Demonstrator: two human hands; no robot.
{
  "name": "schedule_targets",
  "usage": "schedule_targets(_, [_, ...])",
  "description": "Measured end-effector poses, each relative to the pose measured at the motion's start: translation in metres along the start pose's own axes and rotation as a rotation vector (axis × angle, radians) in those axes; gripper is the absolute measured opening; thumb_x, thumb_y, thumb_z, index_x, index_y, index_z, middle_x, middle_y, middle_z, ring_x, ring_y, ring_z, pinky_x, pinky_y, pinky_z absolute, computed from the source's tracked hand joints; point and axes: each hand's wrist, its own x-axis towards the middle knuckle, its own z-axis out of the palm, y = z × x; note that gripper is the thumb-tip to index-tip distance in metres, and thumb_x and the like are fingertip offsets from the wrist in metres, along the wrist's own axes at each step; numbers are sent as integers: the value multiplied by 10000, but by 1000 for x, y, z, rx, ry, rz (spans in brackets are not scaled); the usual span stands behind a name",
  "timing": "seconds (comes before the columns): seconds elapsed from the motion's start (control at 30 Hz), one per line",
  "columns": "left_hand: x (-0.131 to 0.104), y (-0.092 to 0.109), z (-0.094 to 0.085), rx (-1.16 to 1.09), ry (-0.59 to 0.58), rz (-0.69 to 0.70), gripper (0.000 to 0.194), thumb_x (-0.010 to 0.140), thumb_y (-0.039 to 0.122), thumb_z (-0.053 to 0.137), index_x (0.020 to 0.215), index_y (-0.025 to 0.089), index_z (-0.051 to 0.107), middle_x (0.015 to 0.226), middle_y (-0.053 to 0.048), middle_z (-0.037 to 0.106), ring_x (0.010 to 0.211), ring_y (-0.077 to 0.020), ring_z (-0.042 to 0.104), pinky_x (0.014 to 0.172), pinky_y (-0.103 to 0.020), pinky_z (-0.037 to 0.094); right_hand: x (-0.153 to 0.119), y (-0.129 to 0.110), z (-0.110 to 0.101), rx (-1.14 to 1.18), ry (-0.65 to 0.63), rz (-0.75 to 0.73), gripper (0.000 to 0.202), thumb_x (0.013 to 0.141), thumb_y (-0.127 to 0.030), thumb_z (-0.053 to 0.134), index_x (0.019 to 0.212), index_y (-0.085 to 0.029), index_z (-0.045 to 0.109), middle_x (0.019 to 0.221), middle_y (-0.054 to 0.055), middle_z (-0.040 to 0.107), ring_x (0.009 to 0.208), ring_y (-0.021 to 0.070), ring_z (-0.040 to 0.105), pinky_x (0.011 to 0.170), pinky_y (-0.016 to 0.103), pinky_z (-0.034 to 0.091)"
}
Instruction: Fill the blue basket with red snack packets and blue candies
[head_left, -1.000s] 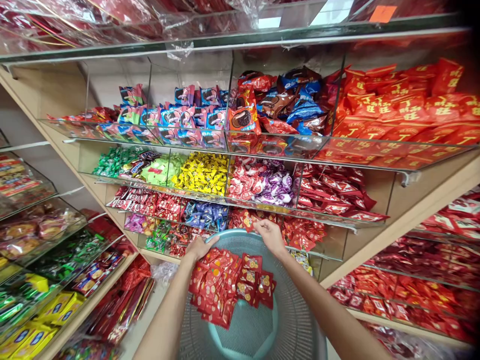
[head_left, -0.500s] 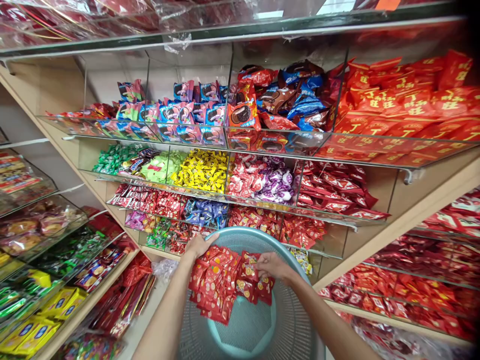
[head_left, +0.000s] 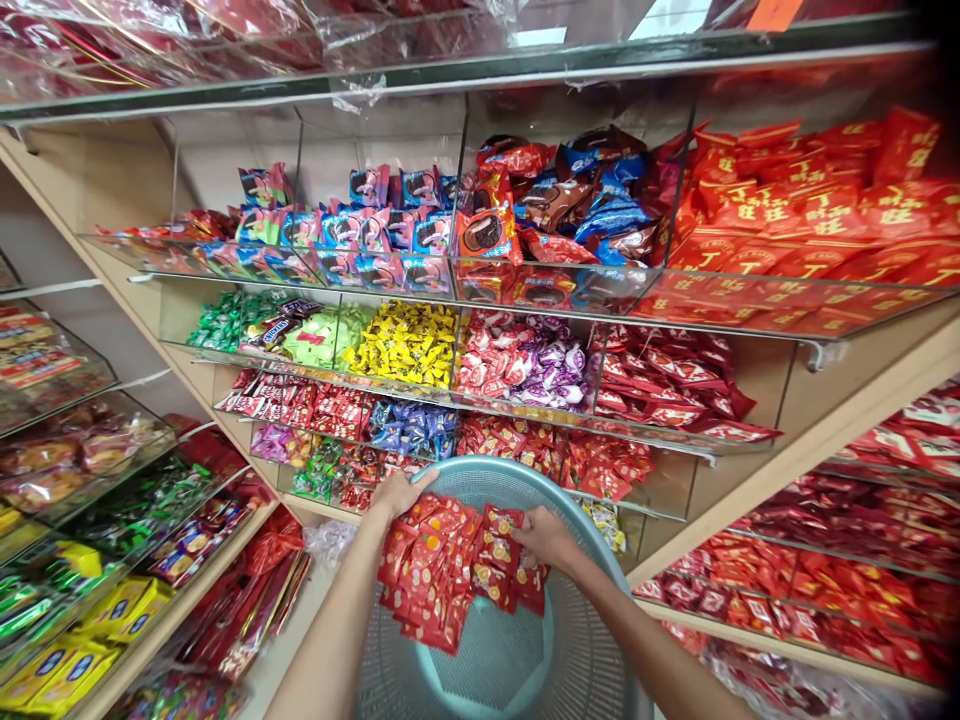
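Observation:
My left hand (head_left: 397,500) is closed over the upper left rim of a teal plastic basket (head_left: 600,560). Inside the basket lies a pile of small red candy packets (head_left: 431,570) printed with orange slices, spread over its upper left and middle. My right hand (head_left: 546,540) reaches in from the right, its fingers closed on the edge of a red candy packet (head_left: 501,545) at the pile's right side. The fingertips are partly hidden among the packets. Below the pile shows the basket's mesh bottom.
Ahead, a glass-fronted shelf (head_left: 405,395) holds wrapped sweets sorted by compartment, with yellow candies (head_left: 405,345) and red snack bags (head_left: 810,215) among them. Angled shelves flank both sides, with yellow packs (head_left: 90,640) at lower left. Red candy packets (head_left: 510,440) fill a compartment just behind the basket.
My right hand has shifted very slightly at the packets' edge. The left hand, the basket and the pile stay nearly the same.

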Motion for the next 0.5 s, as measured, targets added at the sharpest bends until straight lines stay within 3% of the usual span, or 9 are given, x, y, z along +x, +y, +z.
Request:
schedule_targets(0.13, [1,-1,1,-2,-11,-5,791,600,759,286,936,122,614,996,-160,616,924,-280,572,763,-314,424,8,-23,-31,-166,228,-167,274,764,-370,432,573,-181,484,438,-3,547,479,111,532,483,192,338])
schedule_targets(0.23, [3,-3,2,-13,-23,8,789,601,758,286,940,125,612,1001,-155,615,928,-279,570,769,-315,420,30,-40,-53,-206,381,-300,202,783,-317,417,693,-181,536,592,13,596,573,115,542,539,198,347])
schedule_targets(0.33, [5,-4,4,-31,-22,9,787,599,756,298,954,123,605,1008,-153,612,936,-275,568,780,-311,414,61,-49,-63,-204,397,-337,160,764,-230,441,863,-188,560,782,33,625,708,129,559,623,205,375])
schedule_targets(0.5, [7,-8,8,-47,-14,-4,844,574,783,276,970,107,589,1013,-175,604,935,-282,566,771,-313,415,106,-52,-57,-195,337,-336,323,735,-224,497,1052,-188,543,1055,66,581,977,173,513,802,241,371])
